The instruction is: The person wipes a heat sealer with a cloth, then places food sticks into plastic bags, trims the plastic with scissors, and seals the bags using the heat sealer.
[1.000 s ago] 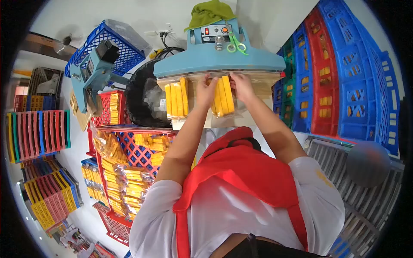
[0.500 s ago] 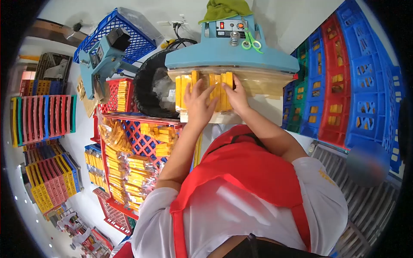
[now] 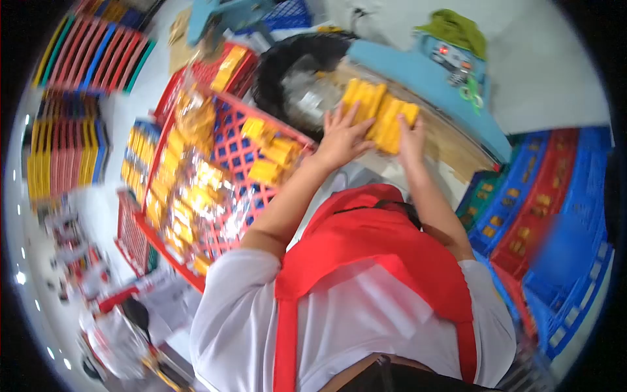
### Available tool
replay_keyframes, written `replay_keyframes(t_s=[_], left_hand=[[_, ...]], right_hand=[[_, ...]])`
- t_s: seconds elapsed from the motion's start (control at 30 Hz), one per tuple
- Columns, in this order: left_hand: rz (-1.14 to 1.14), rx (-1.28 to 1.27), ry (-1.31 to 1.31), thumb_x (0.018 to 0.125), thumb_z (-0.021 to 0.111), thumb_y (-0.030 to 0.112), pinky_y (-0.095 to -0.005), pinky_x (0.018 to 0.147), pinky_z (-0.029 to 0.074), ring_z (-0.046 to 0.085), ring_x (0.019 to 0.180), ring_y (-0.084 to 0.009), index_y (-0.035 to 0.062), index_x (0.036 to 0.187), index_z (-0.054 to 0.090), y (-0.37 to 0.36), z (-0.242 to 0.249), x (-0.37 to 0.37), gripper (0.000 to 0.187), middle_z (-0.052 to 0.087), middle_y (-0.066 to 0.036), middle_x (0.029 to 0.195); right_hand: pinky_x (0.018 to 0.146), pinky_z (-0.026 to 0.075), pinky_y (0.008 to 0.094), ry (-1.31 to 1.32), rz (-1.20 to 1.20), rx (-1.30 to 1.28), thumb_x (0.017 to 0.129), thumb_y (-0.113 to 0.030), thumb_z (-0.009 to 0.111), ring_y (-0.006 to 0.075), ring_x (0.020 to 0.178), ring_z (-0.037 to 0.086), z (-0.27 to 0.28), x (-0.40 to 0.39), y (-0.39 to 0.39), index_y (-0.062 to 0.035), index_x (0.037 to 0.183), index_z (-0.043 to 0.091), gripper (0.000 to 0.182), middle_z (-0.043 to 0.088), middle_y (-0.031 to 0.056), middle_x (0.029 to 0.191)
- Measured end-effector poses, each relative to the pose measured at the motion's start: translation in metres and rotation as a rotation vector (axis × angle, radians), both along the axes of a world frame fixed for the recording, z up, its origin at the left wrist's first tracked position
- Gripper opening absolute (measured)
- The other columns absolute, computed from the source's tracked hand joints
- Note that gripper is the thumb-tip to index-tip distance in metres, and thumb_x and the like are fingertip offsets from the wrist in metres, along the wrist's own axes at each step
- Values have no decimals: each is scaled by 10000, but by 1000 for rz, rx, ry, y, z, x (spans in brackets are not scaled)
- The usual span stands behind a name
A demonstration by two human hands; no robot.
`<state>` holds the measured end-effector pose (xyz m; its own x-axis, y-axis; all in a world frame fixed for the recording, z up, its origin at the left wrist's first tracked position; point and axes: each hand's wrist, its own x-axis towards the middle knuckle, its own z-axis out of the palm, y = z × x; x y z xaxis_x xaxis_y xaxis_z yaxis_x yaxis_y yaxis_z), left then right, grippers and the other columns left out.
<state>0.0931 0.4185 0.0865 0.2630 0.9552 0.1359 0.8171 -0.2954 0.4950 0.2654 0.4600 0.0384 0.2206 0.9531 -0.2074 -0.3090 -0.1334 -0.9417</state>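
Several yellow packets [image 3: 385,117] stand side by side in front of the long blue sealing machine [image 3: 424,88]. My left hand [image 3: 345,136] lies against the left part of the row, fingers spread over the packets. At the right end, my right hand [image 3: 411,137] presses on the packets, which sit between the two hands. Any clear wrapping around them is too blurred to make out. A green cloth [image 3: 455,29] and green-handled scissors [image 3: 471,93] rest on the machine.
Left of my hands are a black-lined bin [image 3: 268,72] and a red crate [image 3: 287,124] of yellow packets. Stacked blue, red and green crates [image 3: 555,189] stand at the right. People [image 3: 85,261] are at the lower left.
The view has turned, so the machine now slants down to the right and the red crate looks nearer. My hands remain at the packets, which are tilted in view.
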Motion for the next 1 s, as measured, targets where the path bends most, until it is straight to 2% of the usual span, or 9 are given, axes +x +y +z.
replay_keyframes(t_s=[0.17,0.23,0.3,0.53,0.7,0.77,0.87,0.93,1.0], left_hand=[[241,190,-163,751,532,141,-412,880,354,505,982,-314,88,1043,548,-28,-50,-89,297,559,-163,1012],[713,-72,-447,732,479,54,-403,810,380,527,913,-280,54,1020,554,-54,-52,-120,298,603,-135,810],[783,-52,-8,711,465,11,-408,766,398,519,903,-302,72,1075,524,-68,-64,-156,374,576,-165,862],[460,213,183,689,584,214,-411,903,334,444,1026,-329,194,834,641,-43,-114,-209,158,530,-80,1002],[961,272,-721,806,517,160,-291,740,418,549,764,-150,17,809,573,-28,0,-242,154,591,-88,802],[891,291,-713,858,472,235,-267,666,442,567,784,-158,6,828,563,-32,62,-231,249,595,-83,801],[433,57,-1395,870,452,268,-282,682,462,568,782,-157,41,867,509,-13,104,-210,235,590,-97,805],[269,-71,-1586,867,457,283,-294,682,469,567,765,-162,52,887,484,-3,123,-171,233,583,-101,824],[263,-129,-1805,865,457,286,-307,679,470,561,768,-176,51,903,472,8,128,-132,238,570,-105,861]], right_hand=[[834,384,285,-23,47,-23,841,-211,518,163,971,476,3,14,-5,7,1179,380,425,490,100,1085],[873,353,284,-192,-41,-83,844,-248,511,179,1035,439,13,21,-15,34,1221,338,502,462,115,1133],[882,346,289,-373,-36,-82,840,-260,515,189,1064,423,19,34,-26,40,1227,335,522,445,120,1156],[842,382,310,-488,-33,-61,842,-233,512,184,1031,455,51,35,-30,12,1176,406,427,477,117,1117],[792,383,234,-345,582,159,845,-129,501,109,907,491,104,8,-7,3,1086,483,275,525,55,1000],[845,379,274,-371,737,243,816,-83,503,140,935,491,122,-15,0,10,1107,475,306,510,71,1042],[867,373,300,-371,900,484,804,-180,540,197,991,488,128,-72,10,2,1218,371,482,454,86,1158],[916,343,334,509,1207,7,806,-300,540,223,1079,449,116,-101,6,-26,1277,280,603,392,89,1241],[921,344,349,721,1299,-42,812,-325,527,220,1095,438,127,-112,-22,-42,1286,263,612,396,87,1237]])
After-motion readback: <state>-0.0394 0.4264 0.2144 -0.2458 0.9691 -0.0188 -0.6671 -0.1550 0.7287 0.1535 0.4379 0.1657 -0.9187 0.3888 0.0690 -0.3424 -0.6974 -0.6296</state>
